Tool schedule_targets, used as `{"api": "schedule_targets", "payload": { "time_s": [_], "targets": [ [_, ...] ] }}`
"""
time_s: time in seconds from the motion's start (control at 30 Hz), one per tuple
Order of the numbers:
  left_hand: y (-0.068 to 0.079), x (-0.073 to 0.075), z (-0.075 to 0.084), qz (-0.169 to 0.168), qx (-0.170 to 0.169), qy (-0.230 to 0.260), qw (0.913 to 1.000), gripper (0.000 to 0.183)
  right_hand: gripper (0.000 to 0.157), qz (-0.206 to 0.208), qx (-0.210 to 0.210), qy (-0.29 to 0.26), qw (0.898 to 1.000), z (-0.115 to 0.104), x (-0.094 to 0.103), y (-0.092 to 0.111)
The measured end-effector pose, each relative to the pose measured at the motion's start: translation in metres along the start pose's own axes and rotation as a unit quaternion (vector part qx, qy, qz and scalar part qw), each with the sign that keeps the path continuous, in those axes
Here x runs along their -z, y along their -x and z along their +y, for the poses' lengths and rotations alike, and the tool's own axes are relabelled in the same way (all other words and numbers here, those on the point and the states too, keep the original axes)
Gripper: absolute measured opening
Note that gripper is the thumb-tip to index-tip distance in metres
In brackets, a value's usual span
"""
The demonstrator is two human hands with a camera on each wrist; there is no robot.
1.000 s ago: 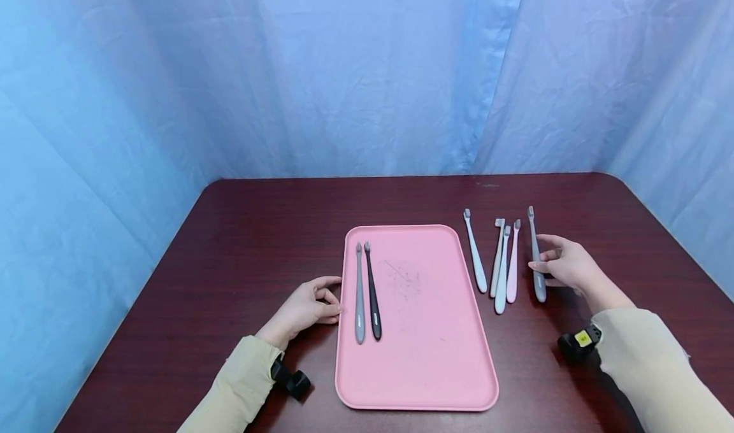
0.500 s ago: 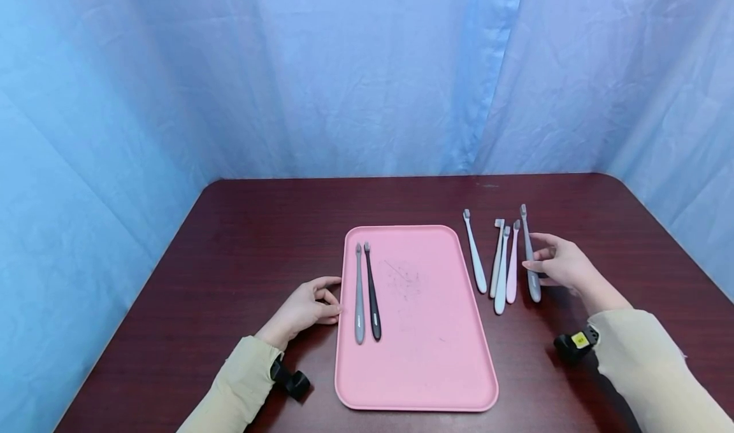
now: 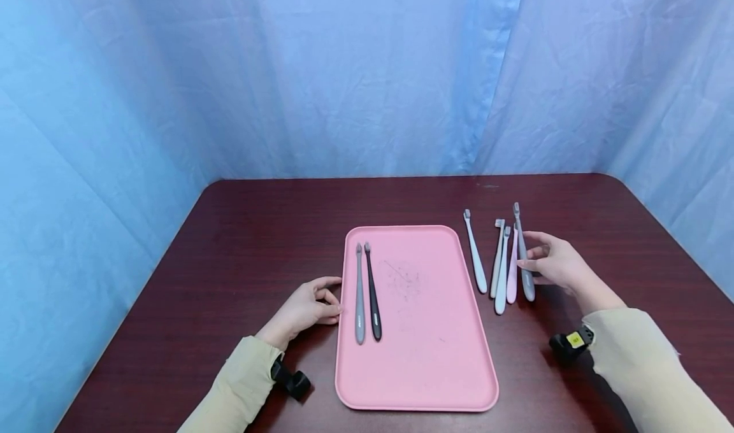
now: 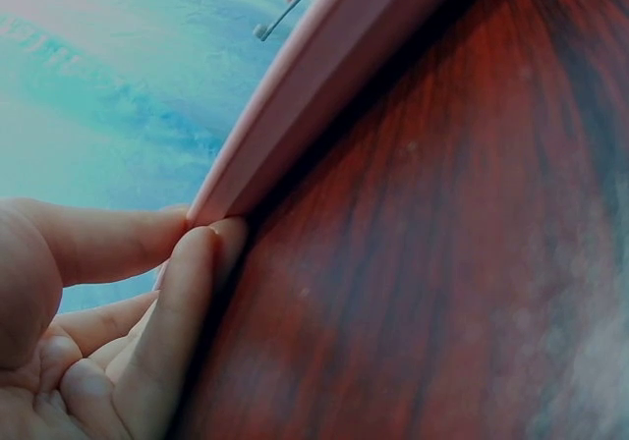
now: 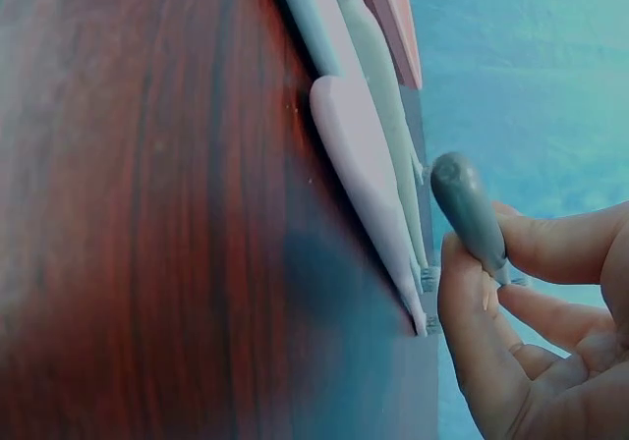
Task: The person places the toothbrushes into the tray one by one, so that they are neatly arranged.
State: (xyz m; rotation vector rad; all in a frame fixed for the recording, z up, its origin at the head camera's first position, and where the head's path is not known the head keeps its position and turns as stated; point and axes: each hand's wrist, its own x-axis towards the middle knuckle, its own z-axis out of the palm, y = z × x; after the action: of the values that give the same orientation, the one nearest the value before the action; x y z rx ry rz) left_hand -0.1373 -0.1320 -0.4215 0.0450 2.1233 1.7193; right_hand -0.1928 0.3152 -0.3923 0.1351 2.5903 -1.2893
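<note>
A person sits or stands at a dark red-brown table (image 3: 258,242), both hands in view from the near side. The right hand (image 3: 559,264) pinches a dark gray toothbrush (image 3: 522,248) between thumb and fingers, its head pointing toward the far edge; the right wrist view shows its handle raised off the tabletop. From the head view, the upper part of this brush overlaps the head of a pink toothbrush (image 3: 512,277) lying just to its left. Beside the pink one lie a cream toothbrush (image 3: 497,255) and a light blue toothbrush (image 3: 502,277), close together, and a little farther left a pale bluish toothbrush (image 3: 475,255) rests on its own, near the tray's right edge. The left hand (image 3: 306,305) has its thumb and fingers clamped on the left rim of a pink rectangular tray (image 3: 430,344). Inside the tray, along that left side, a lighter gray toothbrush (image 3: 360,305) and a black toothbrush (image 3: 374,302) lie side by side, heads toward the far end. Blue curtains (image 3: 367,70) hang behind the table.
</note>
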Motion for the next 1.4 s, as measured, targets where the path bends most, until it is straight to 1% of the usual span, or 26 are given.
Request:
{"api": "schedule_targets", "payload": {
  "time_s": [0.07,0.13,0.2,0.3,0.37,0.57,0.73,1.03,1.4],
  "targets": [
    [0.000,0.000,0.000,-0.001,-0.001,0.002,1.0000,0.059,0.079,-0.002,0.003,-0.003,1.000,0.003,0.000,-0.003],
    [0.000,0.000,0.001,0.000,-0.001,0.002,1.0000,0.059,0.078,-0.005,0.004,-0.003,1.000,0.001,-0.001,-0.003],
    [0.000,0.000,0.001,0.001,-0.001,0.000,1.0000,0.059,0.078,-0.008,0.005,-0.005,1.000,-0.006,-0.003,0.002],
    [0.001,0.000,0.002,0.003,0.000,-0.003,1.0000,0.059,0.073,-0.012,0.007,0.002,1.000,-0.019,-0.005,0.010],
    [0.002,0.000,0.003,0.004,0.000,-0.003,1.0000,0.059,0.072,-0.012,0.009,0.005,1.000,-0.023,-0.007,0.012],
    [0.001,0.000,0.003,0.004,0.000,-0.002,1.0000,0.059,0.072,-0.010,0.008,0.007,1.000,-0.026,-0.011,0.011],
    [0.001,0.000,0.003,0.001,-0.002,0.002,1.0000,0.059,0.073,-0.018,0.016,0.007,1.000,-0.030,-0.013,0.011],
    [0.001,-0.001,0.001,0.000,-0.004,0.007,1.0000,0.059,0.071,-0.026,0.026,0.010,0.999,-0.040,-0.022,0.010],
    [0.001,-0.001,0.001,0.005,-0.001,0.002,1.0000,0.058,0.071,-0.029,0.022,-0.002,0.999,-0.052,-0.035,0.009]
  ]
}}
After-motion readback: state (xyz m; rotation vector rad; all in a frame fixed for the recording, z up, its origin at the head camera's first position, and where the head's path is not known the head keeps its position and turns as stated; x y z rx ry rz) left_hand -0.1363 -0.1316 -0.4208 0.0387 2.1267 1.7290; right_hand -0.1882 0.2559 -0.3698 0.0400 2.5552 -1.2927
